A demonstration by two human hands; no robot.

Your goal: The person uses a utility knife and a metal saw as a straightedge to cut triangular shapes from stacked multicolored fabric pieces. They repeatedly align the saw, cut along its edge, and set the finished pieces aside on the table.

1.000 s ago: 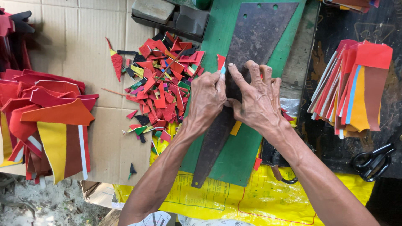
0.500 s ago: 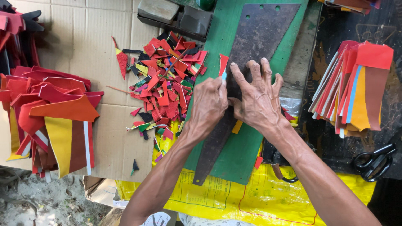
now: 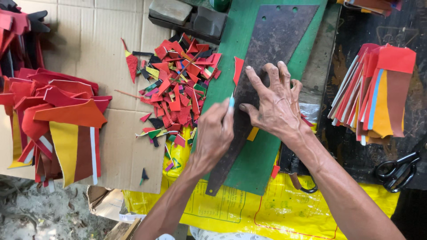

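Left hand: the left hand is closed tight around a small blade with a pale blue handle, tip at the template's left edge.
Right hand: the right hand lies flat, fingers spread wide, gripping nothing, pressing down on the dark metal template.
Template: one long tapered plate, wide end at 12 o'clock, point at 7 o'clock, lying on the green cutting mat.
Doing it well: I'd say keep the blade hugging the edge and the plate pinned so nothing slips.
Offcut: one red sliver curls away at 11 o'clock of the blade.
Scraps: one heap of trimmings at 9 o'clock, too many to count.
Stacks: two piles of cut pieces, one at 3 o'clock, one at 9 o'clock.
Scissors: one black pair at 4 o'clock.
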